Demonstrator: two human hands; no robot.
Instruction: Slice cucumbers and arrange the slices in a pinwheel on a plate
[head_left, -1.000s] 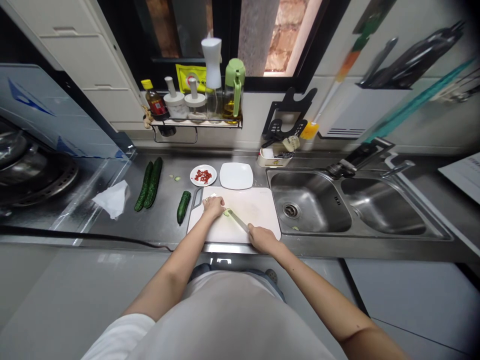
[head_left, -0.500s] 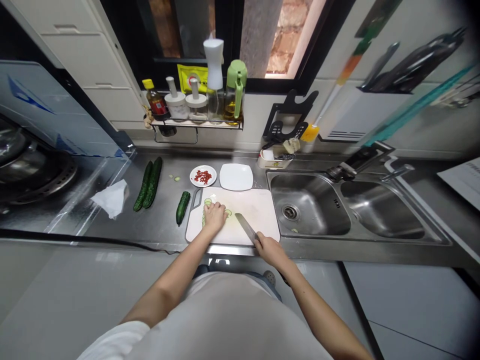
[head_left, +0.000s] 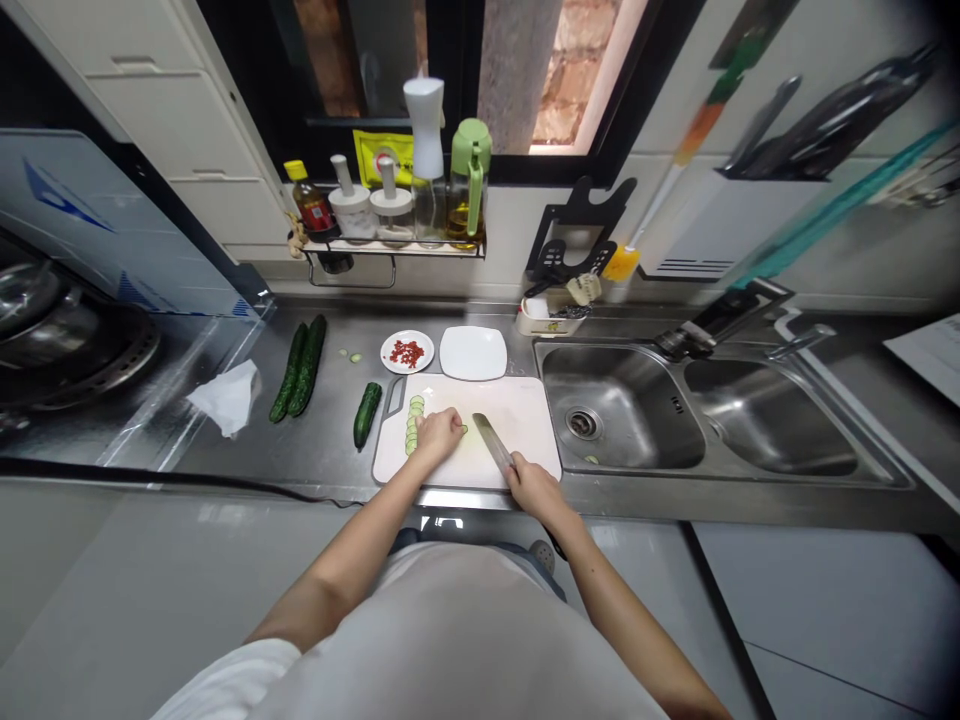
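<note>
On the white cutting board point(head_left: 525, 405), my left hand point(head_left: 441, 432) is closed, its fingertips pinching a cucumber slice point(head_left: 464, 429) that is mostly hidden by them. Just left of that hand runs a column of overlapping cucumber slices point(head_left: 412, 420). My right hand point(head_left: 534, 488) grips a kitchen knife point(head_left: 491, 440) by its handle, the blade slanting up and left over the board, apart from the slices. A cut piece of cucumber point(head_left: 367, 415) lies on the counter beside the board's left edge.
Behind the board stand a white plate of chopped red pieces point(head_left: 406, 352) and a square white plate point(head_left: 472, 353). Two whole cucumbers point(head_left: 298, 368) and a crumpled white tissue point(head_left: 226, 398) lie left. A double sink point(head_left: 622, 405) borders the right. Above hangs a rack of condiments point(head_left: 394, 245).
My left hand has shifted right, off the column of slices, and its fingers have drawn together. The knife blade has swung slightly up, still in my right hand.
</note>
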